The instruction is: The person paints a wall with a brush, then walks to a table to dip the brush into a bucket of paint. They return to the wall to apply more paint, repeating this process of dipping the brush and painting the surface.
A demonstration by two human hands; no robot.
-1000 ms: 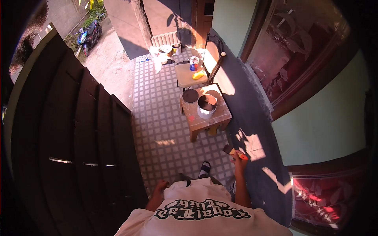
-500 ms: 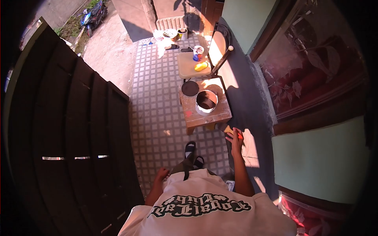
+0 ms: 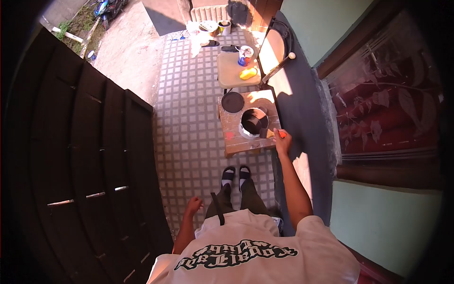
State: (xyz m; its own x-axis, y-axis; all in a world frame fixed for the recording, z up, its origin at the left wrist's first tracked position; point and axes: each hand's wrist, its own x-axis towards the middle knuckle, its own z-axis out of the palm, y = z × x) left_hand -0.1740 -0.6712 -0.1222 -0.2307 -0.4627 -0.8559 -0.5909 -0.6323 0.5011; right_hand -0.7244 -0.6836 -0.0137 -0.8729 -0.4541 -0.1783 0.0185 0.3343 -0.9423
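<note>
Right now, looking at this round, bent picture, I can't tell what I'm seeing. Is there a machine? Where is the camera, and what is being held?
No machine: a person works with bare hands. The one camera sits on that person's head and looks down; its wide lens bends the edges. The right hand grips a paintbrush with an orange handle, its bristles at the rim of an open paint can. The can stands on a low wooden stool, its dark lid beside it. The left hand hangs empty at the side. Behind the stool a chair carries a small tin and something yellow. A dark wooden gate stands on the left.
</note>
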